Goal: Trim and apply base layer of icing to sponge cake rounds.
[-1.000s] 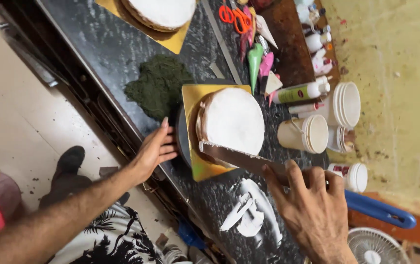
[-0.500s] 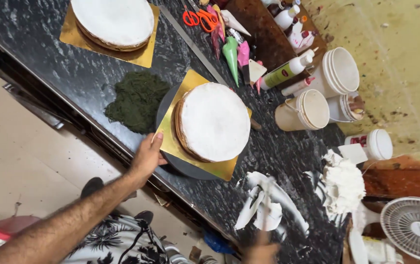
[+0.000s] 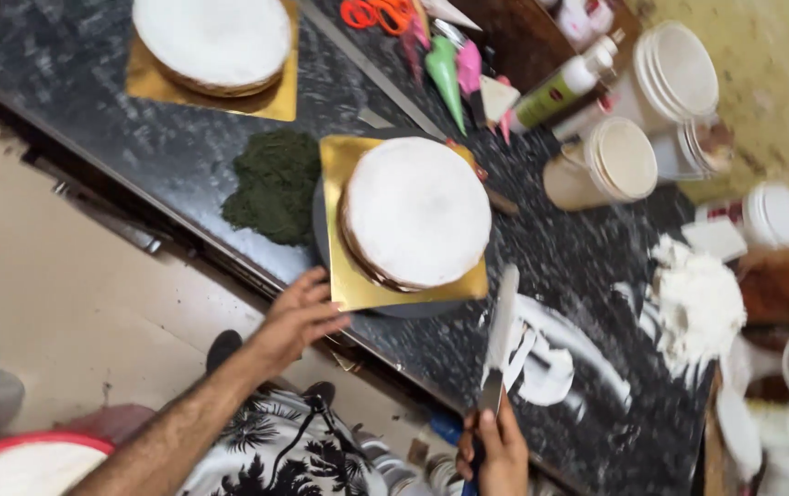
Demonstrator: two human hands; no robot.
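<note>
**Iced cake on turntable, knife held at the surface edge**

We note the right hand point(image 3: 497, 450) closed around the handle of a long palette knife point(image 3: 502, 331), its blade lying over smears of white cream point(image 3: 541, 367) on the dark speckled surface point(image 3: 137, 119). The left hand point(image 3: 298, 317) rests with fingers spread against the corner of the gold cake board point(image 3: 344, 276); its grip is loose and encloses nothing. The white-iced round cake point(image 3: 417, 211) sits on that board, on a dark turntable point(image 3: 413, 309) whose rim shows beneath, near the front edge of the surface.

Risks, in our judgement: the board overhangs the turntable, so a push at the corner could slide or tip the cake. The pile of green crumbs point(image 3: 275, 184) lies just beside the board and could foul the white icing. The blade tip is close to the cake's side and could gouge it. A second iced cake point(image 3: 211, 41) stands well apart.
</note>
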